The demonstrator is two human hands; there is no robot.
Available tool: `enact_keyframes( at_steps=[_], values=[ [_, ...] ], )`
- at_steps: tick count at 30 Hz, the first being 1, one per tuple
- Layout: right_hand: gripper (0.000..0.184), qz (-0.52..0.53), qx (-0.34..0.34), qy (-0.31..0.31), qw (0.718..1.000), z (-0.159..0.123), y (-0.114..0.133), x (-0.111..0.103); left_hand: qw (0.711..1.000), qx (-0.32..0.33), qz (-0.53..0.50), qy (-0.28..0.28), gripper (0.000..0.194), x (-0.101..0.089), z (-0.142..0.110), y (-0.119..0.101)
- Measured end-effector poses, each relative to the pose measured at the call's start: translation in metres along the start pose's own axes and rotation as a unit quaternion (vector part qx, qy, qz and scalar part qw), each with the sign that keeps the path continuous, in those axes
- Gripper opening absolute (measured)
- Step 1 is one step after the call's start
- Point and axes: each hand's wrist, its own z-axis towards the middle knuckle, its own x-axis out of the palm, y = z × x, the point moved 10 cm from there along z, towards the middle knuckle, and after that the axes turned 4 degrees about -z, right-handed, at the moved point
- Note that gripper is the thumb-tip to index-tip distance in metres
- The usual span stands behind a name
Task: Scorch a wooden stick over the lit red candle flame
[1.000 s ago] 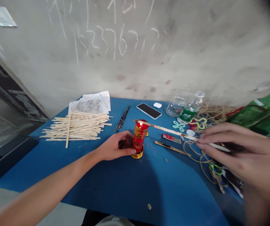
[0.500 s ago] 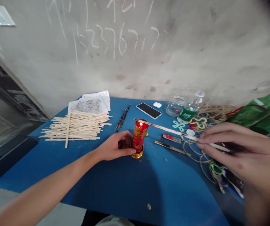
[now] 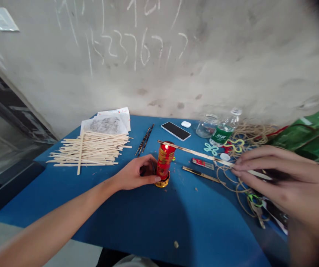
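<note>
A lit red candle [image 3: 163, 163] with gold markings stands upright on a gold base on the blue table. My left hand [image 3: 137, 172] is closed around its lower left side. Pinched in the fingers of my right hand [image 3: 281, 181] is a thin wooden stick [image 3: 198, 152] with dark scorched patches. Its far end lies across the top of the candle, at the flame. Behind the candle, several dark-banded sticks [image 3: 145, 139] lie side by side. A large pile of plain wooden sticks [image 3: 92, 150] is at the left.
Sheets of paper [image 3: 106, 122] lie behind the pile. A phone [image 3: 176, 131], a white earbud case [image 3: 186, 124], a glass jar [image 3: 206, 128] and a water bottle [image 3: 223, 131] stand toward the back. A utility knife [image 3: 200, 174] and tangled cord [image 3: 239, 185] lie at right.
</note>
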Motion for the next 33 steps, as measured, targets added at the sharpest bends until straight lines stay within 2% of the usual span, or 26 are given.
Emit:
enact_keyframes(
  at_steps=[33],
  values=[
    [0.019, -0.007, 0.01, -0.004, 1.0, -0.0005, -0.0004, -0.0008, 1.0, -0.003, 0.004, 0.006, 0.051, 0.0014, 0.0001, -0.004]
  ],
)
